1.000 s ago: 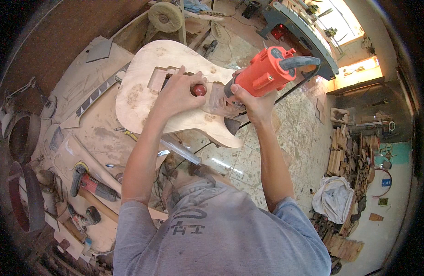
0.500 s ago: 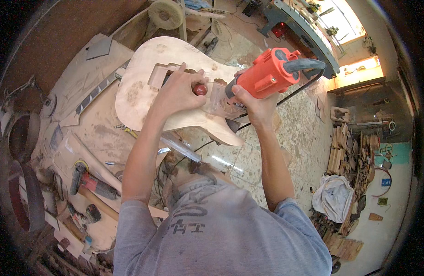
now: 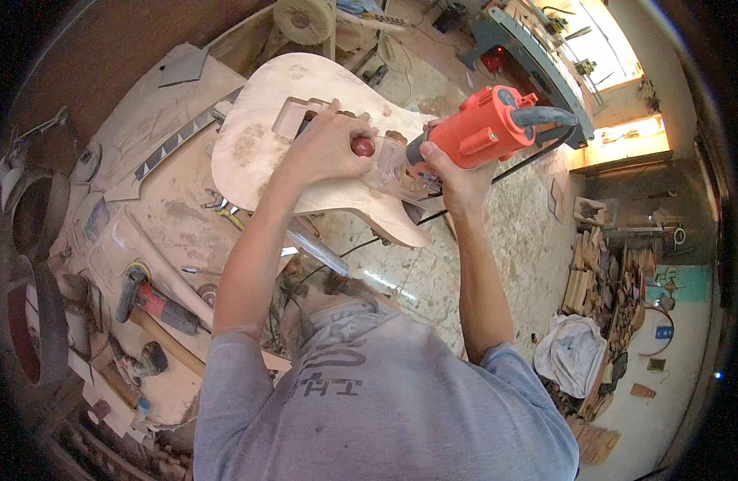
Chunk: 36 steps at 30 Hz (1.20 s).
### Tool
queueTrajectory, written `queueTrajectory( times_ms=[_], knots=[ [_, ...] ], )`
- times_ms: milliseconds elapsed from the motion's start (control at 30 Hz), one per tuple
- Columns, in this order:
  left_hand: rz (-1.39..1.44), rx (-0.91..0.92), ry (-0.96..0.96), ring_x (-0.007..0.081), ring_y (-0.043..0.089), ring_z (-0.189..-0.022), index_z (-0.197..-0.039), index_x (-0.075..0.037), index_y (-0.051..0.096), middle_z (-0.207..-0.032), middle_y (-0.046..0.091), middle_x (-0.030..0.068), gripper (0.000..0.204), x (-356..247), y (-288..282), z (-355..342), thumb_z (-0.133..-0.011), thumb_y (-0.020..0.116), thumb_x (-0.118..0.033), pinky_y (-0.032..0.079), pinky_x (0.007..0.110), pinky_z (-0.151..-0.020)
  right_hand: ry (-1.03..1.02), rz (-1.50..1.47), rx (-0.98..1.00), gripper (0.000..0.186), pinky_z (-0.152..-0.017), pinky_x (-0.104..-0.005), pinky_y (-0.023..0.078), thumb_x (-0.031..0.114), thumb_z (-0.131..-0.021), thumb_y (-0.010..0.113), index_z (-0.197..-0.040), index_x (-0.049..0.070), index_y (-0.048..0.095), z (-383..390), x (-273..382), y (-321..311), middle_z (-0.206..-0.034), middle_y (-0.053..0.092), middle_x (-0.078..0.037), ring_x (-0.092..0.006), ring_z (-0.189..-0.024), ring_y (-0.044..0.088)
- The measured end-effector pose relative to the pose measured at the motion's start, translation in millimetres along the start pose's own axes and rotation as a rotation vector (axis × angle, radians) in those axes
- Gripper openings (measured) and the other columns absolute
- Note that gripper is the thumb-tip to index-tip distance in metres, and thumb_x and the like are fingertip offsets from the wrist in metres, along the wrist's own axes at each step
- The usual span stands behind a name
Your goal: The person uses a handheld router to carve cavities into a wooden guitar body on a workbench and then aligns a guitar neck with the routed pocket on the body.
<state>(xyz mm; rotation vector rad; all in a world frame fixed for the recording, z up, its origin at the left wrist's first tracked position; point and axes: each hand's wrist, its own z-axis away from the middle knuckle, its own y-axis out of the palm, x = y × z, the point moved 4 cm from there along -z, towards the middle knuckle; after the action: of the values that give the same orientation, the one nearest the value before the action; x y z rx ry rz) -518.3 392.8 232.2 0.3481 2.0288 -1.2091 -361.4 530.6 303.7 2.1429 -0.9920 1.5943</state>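
Note:
A pale wooden electric guitar body [image 3: 261, 160] with routed cavities lies flat in front of me. My right hand [image 3: 455, 180] is wrapped round an orange-red trim router [image 3: 483, 132], tilted in view, with its clear base [image 3: 391, 172] on the neck end of the body. A round dark red knob [image 3: 362, 147] sits at the base's left side. Closed on this knob is my left hand [image 3: 329, 148], its other fingers reaching over the cavity edge. The router's bit is hidden from view.
On the dusty bench at left lie a red and black angle grinder [image 3: 165, 309], yellow-handled pliers [image 3: 225, 210] and sanding belts [image 3: 34, 321]. A black cord [image 3: 537, 152] trails behind the router. Stacked wood pieces [image 3: 587, 272] and a white sack [image 3: 571, 354] stand at right.
The guitar body, router and both hands appear slightly farther right, along with the surroundings. Both hands keep their grip, and the router's place on the body looks nearly the same.

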Motion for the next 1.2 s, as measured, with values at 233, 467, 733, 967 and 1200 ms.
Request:
queueTrajectory(
  times_ms=[233,467,733,967,1200],
  knots=[
    [-0.008,-0.02,0.02,0.0367,0.071,-0.11,-0.105,-0.006,0.081,-0.127,0.071,0.0234,0.043,3,2,-1,-0.07,0.069,-0.028,0.024,0.057,-0.129,-0.067,-0.019,0.023,0.075,-0.089,-0.0355,0.059,0.012,-0.075,0.091,-0.139,0.003,0.053,-4,-1,0,-0.11,0.071,-0.007,-0.0182,-0.101,0.07],
    [0.047,-0.038,0.023,0.0364,0.073,-0.09,-0.094,-0.004,0.079,-0.097,0.077,0.0192,0.034,2,2,-1,-0.07,0.068,-0.026,0.024,0.059,-0.128,-0.019,0.0,0.028,0.074,-0.086,-0.0344,0.059,0.011,-0.075,0.09,-0.14,0.004,0.055,-4,-1,-1,-0.108,0.071,-0.005,-0.017,-0.098,0.07],
    [0.051,-0.095,0.046,0.0361,0.069,-0.076,-0.086,-0.006,0.072,-0.074,0.07,0.0135,0.021,1,3,1,-0.073,0.068,-0.023,0.025,0.059,-0.127,-0.05,0.035,0.015,0.071,-0.087,-0.035,0.059,0.014,-0.075,0.09,-0.137,0.004,0.057,-5,0,-2,-0.109,0.071,-0.005,-0.0171,-0.099,0.07],
    [0.045,-0.099,0.035,0.0365,0.069,-0.078,-0.088,-0.008,0.073,-0.074,0.069,0.0129,0.022,1,3,1,-0.073,0.07,-0.024,0.026,0.058,-0.127,-0.072,0.036,0.007,0.069,-0.088,-0.036,0.059,0.018,-0.075,0.092,-0.134,0.004,0.059,-7,-5,-3,-0.11,0.071,-0.005,-0.0173,-0.099,0.07],
    [0.067,-0.148,0.048,0.0353,0.07,-0.081,-0.089,-0.007,0.074,-0.079,0.072,0.0134,0.023,2,5,1,-0.074,0.07,-0.024,0.026,0.058,-0.128,-0.036,0.071,0.023,0.072,-0.088,-0.0373,0.061,0.016,-0.077,0.09,-0.136,0.0,0.052,-7,-3,-3,-0.11,0.072,-0.01,-0.0211,-0.102,0.071]
  ],
)
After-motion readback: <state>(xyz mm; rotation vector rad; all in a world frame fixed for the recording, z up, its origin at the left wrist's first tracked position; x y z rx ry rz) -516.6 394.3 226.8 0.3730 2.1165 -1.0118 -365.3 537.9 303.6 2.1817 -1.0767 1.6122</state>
